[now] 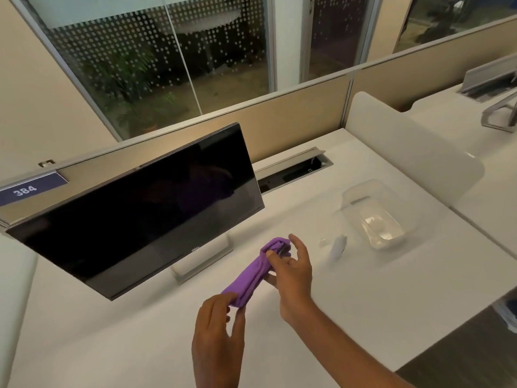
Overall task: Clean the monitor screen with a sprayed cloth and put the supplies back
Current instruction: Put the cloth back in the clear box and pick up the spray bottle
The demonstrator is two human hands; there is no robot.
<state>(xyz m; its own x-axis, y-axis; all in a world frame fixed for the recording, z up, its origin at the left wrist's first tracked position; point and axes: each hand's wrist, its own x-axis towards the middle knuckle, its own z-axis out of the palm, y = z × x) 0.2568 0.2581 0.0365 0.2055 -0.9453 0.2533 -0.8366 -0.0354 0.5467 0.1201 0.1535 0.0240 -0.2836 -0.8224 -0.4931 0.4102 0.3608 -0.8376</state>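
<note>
A purple cloth [253,275], folded into a long roll, is held above the white desk [112,331] between both hands. My left hand [218,337] pinches its near end. My right hand [293,275] grips the far end with thumb and fingers. The black monitor [140,208] stands to the left, its dark screen tilted toward me. A small white spray bottle [338,245] lies on its side on the desk to the right of the cloth, with a tiny clear cap [323,243] beside it. A clear plastic container [372,214] sits just beyond the bottle.
A beige partition [279,121] runs behind the desk, with an open cable tray [293,170] at its foot. A white divider panel [405,152] stands on the right, with another desk and monitor stand [500,113] past it. A label reading 384 [25,189] is at far left.
</note>
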